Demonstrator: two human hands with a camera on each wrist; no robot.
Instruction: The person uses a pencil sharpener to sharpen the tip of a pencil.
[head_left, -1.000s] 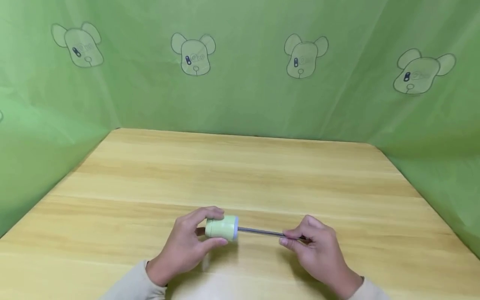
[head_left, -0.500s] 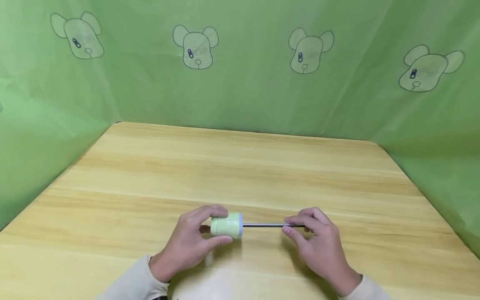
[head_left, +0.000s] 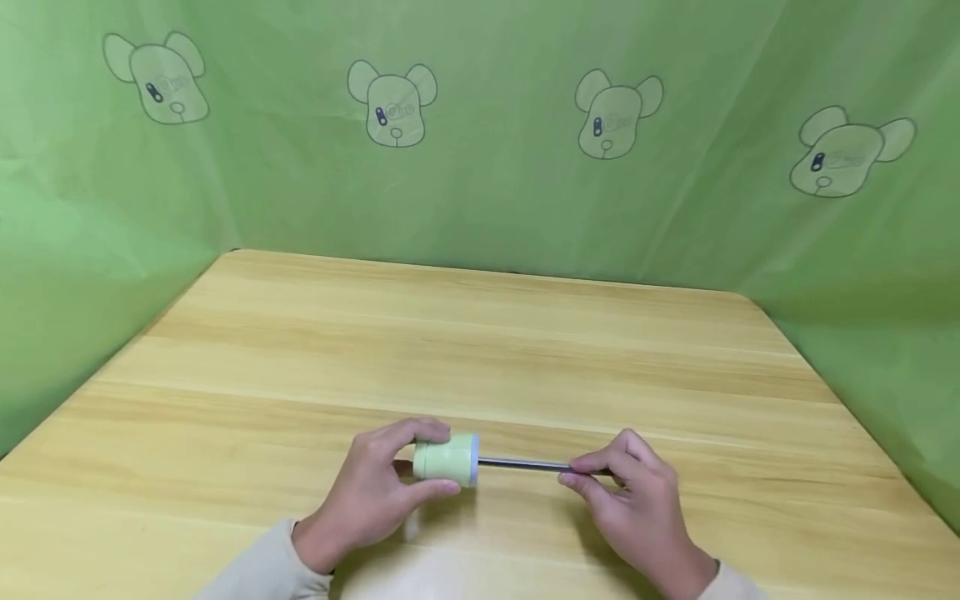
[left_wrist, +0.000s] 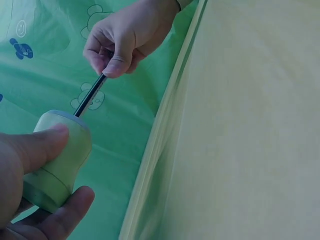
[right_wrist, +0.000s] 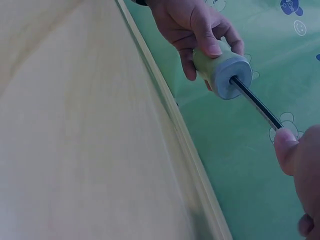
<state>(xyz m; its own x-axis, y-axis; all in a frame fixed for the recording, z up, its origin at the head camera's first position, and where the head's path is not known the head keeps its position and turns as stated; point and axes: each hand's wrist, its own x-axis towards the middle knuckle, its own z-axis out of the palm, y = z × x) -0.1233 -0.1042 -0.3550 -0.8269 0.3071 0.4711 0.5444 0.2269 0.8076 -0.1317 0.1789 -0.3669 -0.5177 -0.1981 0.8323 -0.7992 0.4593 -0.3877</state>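
Observation:
My left hand (head_left: pixel 371 479) holds a small light-green pencil sharpener (head_left: pixel 450 461) on its side, thumb on the near side and fingers over the far side. Its pale blue end face (right_wrist: pixel 227 89) has a round hole, seen in the right wrist view. Out of that hole runs a dark striped pencil (head_left: pixel 525 464), its tip hidden inside the sharpener. Thumb and fingertips of my right hand (head_left: pixel 637 496) pinch the pencil toward its other end, which the hand covers. In the left wrist view the sharpener's body (left_wrist: pixel 70 145) narrows in the middle.
Both hands are over the near part of a light wooden table (head_left: pixel 465 350). Green sheeting (head_left: pixel 495 208) printed with bear heads encloses its back and sides. The table edge (right_wrist: pixel 170 112) shows in both wrist views.
The right-hand fingers have shifted slightly round the pencil, which has tilted a little and levelled in between. The left hand keeps the same hold on the sharpener. The head view has moved slightly.

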